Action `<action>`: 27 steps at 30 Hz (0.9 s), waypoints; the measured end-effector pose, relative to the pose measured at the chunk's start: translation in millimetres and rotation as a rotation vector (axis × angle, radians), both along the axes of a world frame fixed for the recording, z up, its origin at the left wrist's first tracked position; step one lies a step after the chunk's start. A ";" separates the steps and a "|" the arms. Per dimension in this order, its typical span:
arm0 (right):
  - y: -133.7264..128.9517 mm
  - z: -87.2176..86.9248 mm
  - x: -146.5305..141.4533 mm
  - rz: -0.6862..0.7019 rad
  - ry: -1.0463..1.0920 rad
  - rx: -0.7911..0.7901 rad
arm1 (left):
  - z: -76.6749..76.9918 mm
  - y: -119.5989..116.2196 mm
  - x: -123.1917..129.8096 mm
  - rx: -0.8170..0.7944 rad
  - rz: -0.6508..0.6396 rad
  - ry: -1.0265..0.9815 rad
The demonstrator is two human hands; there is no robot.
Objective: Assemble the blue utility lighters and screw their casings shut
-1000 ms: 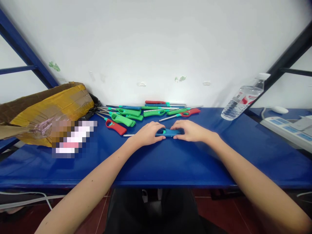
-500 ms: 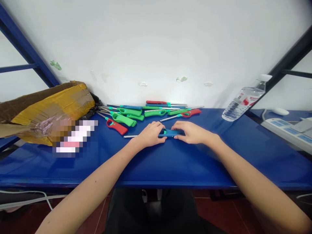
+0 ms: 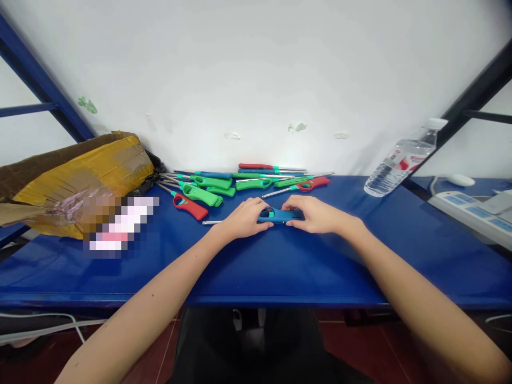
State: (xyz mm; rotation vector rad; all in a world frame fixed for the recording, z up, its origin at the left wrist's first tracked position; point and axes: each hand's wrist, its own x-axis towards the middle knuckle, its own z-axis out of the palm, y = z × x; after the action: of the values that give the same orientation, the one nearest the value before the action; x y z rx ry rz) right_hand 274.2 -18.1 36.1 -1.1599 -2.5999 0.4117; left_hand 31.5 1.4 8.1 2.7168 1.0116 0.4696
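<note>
Between left hand and right hand, a blue lighter handle, pinched by both.

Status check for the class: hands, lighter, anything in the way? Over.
Left hand gripping blue gas lighter near its front, right hand at its handle end. Metal rod points left. Red-handled lighter close by the rod; other lighters behind.

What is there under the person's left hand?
Under the left hand lies part of a blue lighter; its metal tip and handle show on either side. The stretch between is covered.
</note>
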 end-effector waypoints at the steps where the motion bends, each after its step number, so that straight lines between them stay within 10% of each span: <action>1: 0.5 -0.2 0.6 -0.001 0.005 0.000 | 0.6 0.6 -1.3 -0.011 -0.009 -0.013; 27: 3.1 1.3 1.8 -0.013 0.157 0.021 | 19.8 17.0 -35.8 -0.137 -0.020 0.063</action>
State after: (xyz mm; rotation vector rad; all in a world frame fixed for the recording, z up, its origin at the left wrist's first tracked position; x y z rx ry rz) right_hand 276.0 -14.9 37.4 -1.0904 -2.4555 0.4524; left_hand -4.4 18.4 27.9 2.6321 0.9924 0.3017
